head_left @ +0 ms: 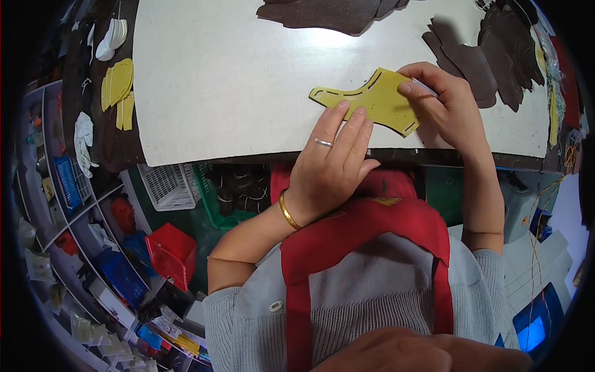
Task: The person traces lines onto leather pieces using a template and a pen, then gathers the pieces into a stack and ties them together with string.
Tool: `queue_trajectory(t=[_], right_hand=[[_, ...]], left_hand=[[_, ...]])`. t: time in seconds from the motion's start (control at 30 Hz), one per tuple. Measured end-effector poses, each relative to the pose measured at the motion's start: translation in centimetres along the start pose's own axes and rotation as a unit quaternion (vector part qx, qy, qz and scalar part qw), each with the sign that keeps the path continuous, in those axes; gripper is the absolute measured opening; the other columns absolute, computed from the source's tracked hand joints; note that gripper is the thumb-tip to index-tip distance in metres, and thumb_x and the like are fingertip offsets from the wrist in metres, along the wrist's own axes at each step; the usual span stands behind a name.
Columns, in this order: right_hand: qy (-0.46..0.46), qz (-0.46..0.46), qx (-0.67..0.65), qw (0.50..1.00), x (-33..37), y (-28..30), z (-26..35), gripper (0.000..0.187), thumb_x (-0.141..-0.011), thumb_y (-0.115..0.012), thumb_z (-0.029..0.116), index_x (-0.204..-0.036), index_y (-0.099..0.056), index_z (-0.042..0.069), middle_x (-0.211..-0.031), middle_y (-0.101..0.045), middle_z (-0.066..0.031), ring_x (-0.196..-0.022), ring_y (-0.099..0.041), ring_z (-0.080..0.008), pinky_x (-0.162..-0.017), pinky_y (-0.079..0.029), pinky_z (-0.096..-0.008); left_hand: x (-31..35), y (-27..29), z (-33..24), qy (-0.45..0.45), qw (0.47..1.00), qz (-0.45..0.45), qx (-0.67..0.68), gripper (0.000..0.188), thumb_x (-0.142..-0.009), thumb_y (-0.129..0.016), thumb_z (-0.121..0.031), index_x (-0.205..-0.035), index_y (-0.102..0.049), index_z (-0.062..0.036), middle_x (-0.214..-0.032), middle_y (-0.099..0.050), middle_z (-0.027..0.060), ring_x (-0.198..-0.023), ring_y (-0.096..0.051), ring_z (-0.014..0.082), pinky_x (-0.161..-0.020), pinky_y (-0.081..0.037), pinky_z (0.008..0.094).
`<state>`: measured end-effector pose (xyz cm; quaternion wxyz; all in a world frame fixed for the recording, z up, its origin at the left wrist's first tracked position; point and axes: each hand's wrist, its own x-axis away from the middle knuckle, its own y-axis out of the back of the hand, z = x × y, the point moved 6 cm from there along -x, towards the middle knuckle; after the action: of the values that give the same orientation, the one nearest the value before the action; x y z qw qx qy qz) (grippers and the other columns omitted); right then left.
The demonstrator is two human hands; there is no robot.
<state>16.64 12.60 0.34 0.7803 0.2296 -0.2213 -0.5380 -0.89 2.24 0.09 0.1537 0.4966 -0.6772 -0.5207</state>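
A yellow pattern template (385, 93) with dark slots along its edges lies on the white board. A dark rim shows under part of its outline; I cannot tell if a piece lies beneath. My left hand (334, 149), wearing a ring and a gold bangle, rests with fingers stretched out over the template's lower edge. At its upper right corner, my right hand (451, 102) is closed, thumb and forefinger bent together beside the template. Between them shows a slim pale stick (425, 86), perhaps a pen; its tip is hidden.
Dark brown cut pieces (334, 15) lie at the far edge, with more brown pieces (496, 56) at right. Yellow templates (116, 84) sit left of the white board (217, 93). Below are a white basket (170, 186), a red bin (173, 254) and shelves (93, 204).
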Motion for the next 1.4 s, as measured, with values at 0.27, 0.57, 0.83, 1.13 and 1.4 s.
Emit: queue_trajectory(t=[0.27,0.57,0.83,1.13,1.4], right_hand=[[-0.001,-0.008,0.056,0.998,-0.3,0.2,-0.2,0.026,-0.094,-0.07,0.025,-0.107,-0.071,0.003,-0.086,-0.073,-0.0158,-0.079,-0.073,-0.0277,-0.072,-0.055,-0.0354],[0.016,-0.05,0.097,0.994,0.9,2.1,-0.3,0.03,-0.084,-0.078,0.023,-0.108,-0.071,0.006,-0.088,-0.074,-0.0136,-0.08,-0.073,-0.03,-0.071,-0.055,-0.0379],[0.161,-0.224,0.202,0.94,1.0,4.7,0.5,0.016,-0.094,-0.069,0.023,-0.103,-0.072,0.01,-0.096,-0.072,-0.0061,-0.081,-0.069,-0.0269,-0.07,-0.054,-0.038],[0.215,0.083,0.018,0.973,-2.9,-3.4,6.9,0.024,-0.101,-0.056,0.032,-0.102,-0.069,0.012,-0.083,-0.072,-0.0061,-0.068,-0.068,-0.0296,-0.063,-0.053,-0.0404],[0.286,0.083,0.227,0.927,-3.6,-5.2,8.8,0.02,-0.098,-0.059,0.028,-0.097,-0.062,0.008,-0.075,-0.07,-0.0103,-0.066,-0.068,-0.0331,-0.062,-0.055,-0.041]], left_hand=[[-0.5,0.2,0.0,-0.015,0.998,-0.045,-0.03,0.04,-0.082,-0.077,-0.016,-0.115,-0.069,0.0047,-0.124,-0.066,0.0171,-0.116,-0.063,0.0371,-0.102,-0.052,0.0457],[-3.0,1.4,0.7,-0.073,0.991,-0.017,-0.109,0.039,-0.076,-0.07,-0.009,-0.114,-0.072,-0.0118,-0.109,-0.068,0.0013,-0.087,-0.065,0.0215,-0.065,-0.057,0.0283],[-3.2,0.3,-0.9,-0.108,0.986,0.033,-0.127,0.042,-0.078,-0.065,-0.01,-0.119,-0.071,-0.0034,-0.114,-0.066,0.0125,-0.087,-0.062,0.0244,-0.076,-0.057,0.0339],[-2.1,-0.5,-1.8,-0.09,0.987,-0.056,-0.119,0.035,-0.087,-0.058,-0.02,-0.113,-0.071,-0.0009,-0.114,-0.067,0.0175,-0.103,-0.064,0.0315,-0.094,-0.054,0.0466],[-2.0,-0.5,-1.7,-0.077,0.991,-0.04,-0.104,0.033,-0.088,-0.057,-0.024,-0.11,-0.07,-0.0026,-0.114,-0.066,0.0165,-0.106,-0.065,0.0328,-0.094,-0.055,0.0464]])
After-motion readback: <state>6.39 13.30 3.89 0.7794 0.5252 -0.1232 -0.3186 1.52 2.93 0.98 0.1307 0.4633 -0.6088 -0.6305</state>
